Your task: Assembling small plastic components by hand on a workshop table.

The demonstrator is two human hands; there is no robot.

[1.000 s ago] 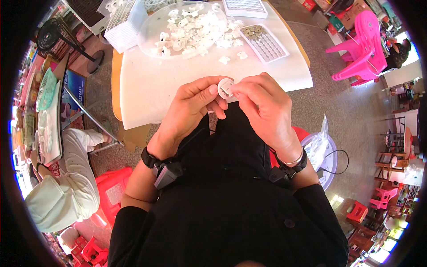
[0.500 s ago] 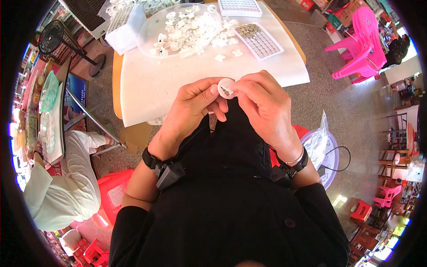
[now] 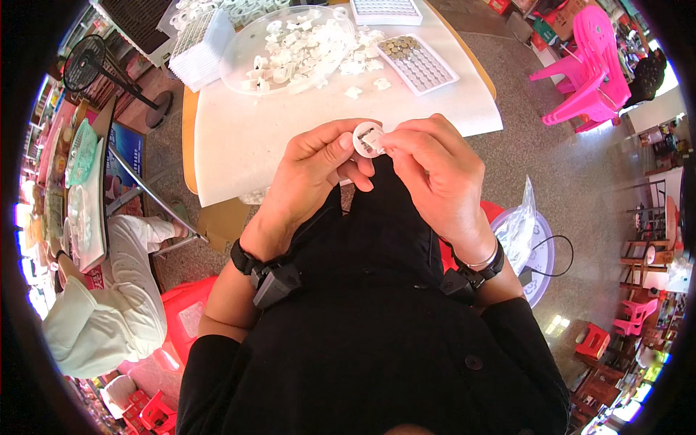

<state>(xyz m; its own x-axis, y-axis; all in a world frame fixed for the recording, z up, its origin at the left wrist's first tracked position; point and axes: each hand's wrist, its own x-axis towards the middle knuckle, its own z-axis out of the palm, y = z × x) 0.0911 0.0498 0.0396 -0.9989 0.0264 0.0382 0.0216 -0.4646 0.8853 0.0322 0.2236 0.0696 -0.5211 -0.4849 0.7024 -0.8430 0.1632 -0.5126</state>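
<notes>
Between the thumb and fingers of my left hand [image 3: 308,167] is a small round white plastic part [image 3: 363,145], with dark metal bits showing on its face. My right hand [image 3: 442,170] pinches a small white plastic piece [image 3: 376,138] against that face; its fingertips partly cover the piece. Both hands are raised over my lap, in front of the near edge of a white-covered table [image 3: 254,148]. Farther back, white plastic parts [image 3: 308,54] lie in a heap in and beside a clear round tray [image 3: 228,76]. Two loose white parts [image 3: 354,93] rest nearer to me.
A white tray [image 3: 435,81] at the far right of the table holds several brass-coloured round pieces. Stacked white trays [image 3: 199,54] stand at the far left. A purple basin [image 3: 542,254] with a plastic bag is on my right. Another person [image 3: 109,312] sits at left.
The small white piece in my right fingers has turned and sits farther across the round part's face, uncovering more metal. My right hand has shifted slightly right; my left hand is nearly still.
</notes>
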